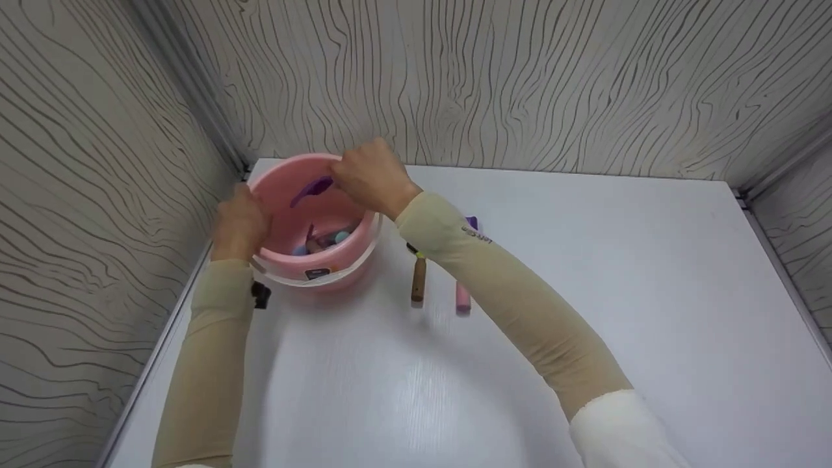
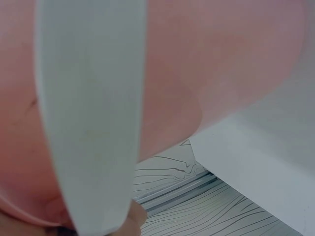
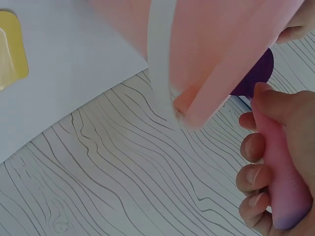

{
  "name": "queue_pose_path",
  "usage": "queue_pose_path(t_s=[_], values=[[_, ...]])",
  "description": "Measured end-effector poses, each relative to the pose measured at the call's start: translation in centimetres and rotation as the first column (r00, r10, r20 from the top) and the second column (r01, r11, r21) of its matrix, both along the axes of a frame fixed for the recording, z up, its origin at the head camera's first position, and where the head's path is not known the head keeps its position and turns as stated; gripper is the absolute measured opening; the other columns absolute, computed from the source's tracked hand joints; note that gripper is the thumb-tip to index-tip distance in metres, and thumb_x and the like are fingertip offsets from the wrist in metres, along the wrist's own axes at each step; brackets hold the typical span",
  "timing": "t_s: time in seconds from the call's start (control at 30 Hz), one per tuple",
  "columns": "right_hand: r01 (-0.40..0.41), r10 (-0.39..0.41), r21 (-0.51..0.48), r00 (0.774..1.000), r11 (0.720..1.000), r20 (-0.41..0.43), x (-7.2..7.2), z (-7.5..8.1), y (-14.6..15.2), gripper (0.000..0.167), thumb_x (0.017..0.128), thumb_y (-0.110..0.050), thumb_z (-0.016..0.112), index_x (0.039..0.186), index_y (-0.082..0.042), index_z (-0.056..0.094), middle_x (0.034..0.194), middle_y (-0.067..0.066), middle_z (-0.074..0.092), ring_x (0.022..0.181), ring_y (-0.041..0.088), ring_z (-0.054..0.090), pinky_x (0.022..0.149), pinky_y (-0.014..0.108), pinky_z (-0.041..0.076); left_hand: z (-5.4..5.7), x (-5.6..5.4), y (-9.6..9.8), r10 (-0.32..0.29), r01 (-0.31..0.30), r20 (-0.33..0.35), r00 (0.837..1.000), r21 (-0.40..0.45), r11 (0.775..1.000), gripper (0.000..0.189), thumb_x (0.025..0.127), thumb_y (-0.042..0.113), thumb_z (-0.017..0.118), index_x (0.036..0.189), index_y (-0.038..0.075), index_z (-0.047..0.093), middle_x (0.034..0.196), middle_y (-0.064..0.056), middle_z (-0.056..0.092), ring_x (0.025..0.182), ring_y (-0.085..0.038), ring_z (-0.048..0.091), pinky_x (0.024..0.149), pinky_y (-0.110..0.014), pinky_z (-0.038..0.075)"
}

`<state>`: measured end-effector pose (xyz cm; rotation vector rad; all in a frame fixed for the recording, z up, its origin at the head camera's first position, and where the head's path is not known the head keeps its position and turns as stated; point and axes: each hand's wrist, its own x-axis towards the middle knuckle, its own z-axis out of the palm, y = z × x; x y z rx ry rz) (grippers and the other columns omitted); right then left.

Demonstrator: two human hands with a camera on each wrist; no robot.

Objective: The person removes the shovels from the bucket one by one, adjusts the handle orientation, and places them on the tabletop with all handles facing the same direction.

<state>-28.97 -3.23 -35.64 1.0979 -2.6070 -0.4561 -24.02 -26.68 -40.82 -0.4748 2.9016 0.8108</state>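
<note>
A pink bucket with a white handle stands at the back left of the table. My left hand grips its left rim; in the left wrist view the wide white handle hides most of that hand. Over the opposite rim, my right hand holds a small shovel-like tool by its pink handle, fingers and thumb curled round it. The tool's rounded purple head points into the bucket. Several small things, some light blue, lie at the bucket's bottom.
Right of the bucket lies a tool with a brown handle. Beside it lies another with a pink handle, partly hidden under my right forearm. Wood-patterned panels enclose the white table at the back and sides.
</note>
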Motion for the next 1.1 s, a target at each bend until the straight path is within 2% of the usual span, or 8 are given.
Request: queue_pose_path(t_s=[0.1, 0.2, 0.37, 0.53, 0.77, 0.87, 0.93, 1.1], values=[[0.007, -0.006, -0.03, 0.999, 1.0, 0.032, 0.1, 0.2, 0.6, 0.029, 0.115, -0.035, 0.049, 0.118, -0.016, 0.07, 0.078, 0.0, 0.056, 0.068, 0.017, 0.046, 0.061, 0.031, 0.04, 0.0, 0.0, 0.1, 0.001, -0.001, -0.001, 1.0, 0.008, 1.0, 0.044, 0.116, 0.027, 0.029, 0.145, -0.005, 0.038, 0.119, -0.034, 0.06, 0.102, -0.044, 0.068, 0.081, -0.053, 0.059], [0.009, -0.004, -0.083, 0.998, 0.997, 0.055, 0.1, 0.2, 1.4, 0.034, 0.115, -0.039, 0.049, 0.128, -0.016, 0.07, 0.082, 0.001, 0.063, 0.07, 0.017, 0.047, 0.063, 0.032, 0.041, 0.1, 0.0, 0.1, -0.003, 0.003, -0.003, 1.0, 0.016, 1.0, 0.044, 0.116, 0.027, 0.03, 0.145, -0.005, 0.038, 0.118, -0.034, 0.06, 0.1, -0.044, 0.068, 0.08, -0.052, 0.06], [0.039, -0.014, -0.182, 0.991, 0.983, 0.136, 0.3, -0.1, 3.3, 0.041, 0.114, -0.045, 0.047, 0.13, -0.013, 0.067, 0.082, 0.002, 0.064, 0.067, 0.018, 0.05, 0.06, 0.031, 0.041, 0.2, -0.2, 0.1, 0.008, -0.009, 0.01, 1.0, 0.033, 0.999, 0.047, 0.116, 0.03, 0.024, 0.147, -0.004, 0.037, 0.114, -0.03, 0.059, 0.094, -0.039, 0.067, 0.073, -0.046, 0.06], [0.102, -0.035, -0.269, 0.969, 0.958, 0.243, 0.6, -0.5, 5.4, 0.041, 0.115, -0.045, 0.046, 0.128, -0.012, 0.065, 0.077, 0.003, 0.058, 0.067, 0.021, 0.053, 0.06, 0.033, 0.043, 0.2, -0.3, 0.3, 0.017, -0.018, 0.027, 0.999, 0.033, 0.999, 0.049, 0.116, 0.031, 0.022, 0.149, -0.003, 0.036, 0.113, -0.028, 0.058, 0.093, -0.037, 0.065, 0.071, -0.044, 0.058], [0.158, -0.017, -0.385, 0.938, 0.909, 0.346, 1.6, -1.0, 8.3, 0.044, 0.114, -0.047, 0.044, 0.129, -0.011, 0.065, 0.082, 0.003, 0.061, 0.073, 0.022, 0.057, 0.07, 0.037, 0.05, -0.1, 0.2, 0.1, 0.007, -0.007, -0.017, 1.0, 0.019, 1.0, 0.047, 0.116, 0.029, 0.025, 0.145, -0.005, 0.039, 0.112, -0.031, 0.062, 0.094, -0.04, 0.068, 0.072, -0.048, 0.058], [0.187, 0.002, -0.438, 0.918, 0.879, 0.397, 2.0, -1.4, 9.2, 0.044, 0.114, -0.047, 0.044, 0.131, -0.012, 0.063, 0.083, 0.003, 0.06, 0.075, 0.022, 0.057, 0.072, 0.036, 0.049, 0.0, 0.4, 0.0, 0.02, -0.019, -0.02, 1.0, 0.047, 0.999, 0.049, 0.116, 0.031, 0.024, 0.147, -0.005, 0.039, 0.111, -0.027, 0.061, 0.09, -0.035, 0.066, 0.068, -0.042, 0.057], [0.218, 0.017, -0.475, 0.896, 0.853, 0.443, 2.3, -1.6, 9.8, 0.044, 0.114, -0.048, 0.044, 0.13, -0.012, 0.063, 0.084, 0.002, 0.058, 0.076, 0.021, 0.056, 0.071, 0.034, 0.047, 0.0, 0.4, 0.0, 0.03, -0.029, -0.013, 0.999, 0.072, 0.997, 0.05, 0.116, 0.032, 0.023, 0.149, -0.003, 0.038, 0.112, -0.025, 0.059, 0.09, -0.033, 0.065, 0.066, -0.039, 0.056], [0.31, 0.073, -0.555, 0.824, 0.772, 0.561, 3.1, -2.6, 11.6, 0.043, 0.114, -0.048, 0.043, 0.127, -0.012, 0.062, 0.082, 0.001, 0.05, 0.069, 0.017, 0.052, 0.062, 0.03, 0.044, 0.0, 0.3, 0.1, 0.031, -0.031, 0.002, 1.0, 0.084, 0.996, 0.05, 0.116, 0.032, 0.023, 0.15, -0.003, 0.037, 0.115, -0.025, 0.058, 0.092, -0.034, 0.065, 0.068, -0.039, 0.057]])
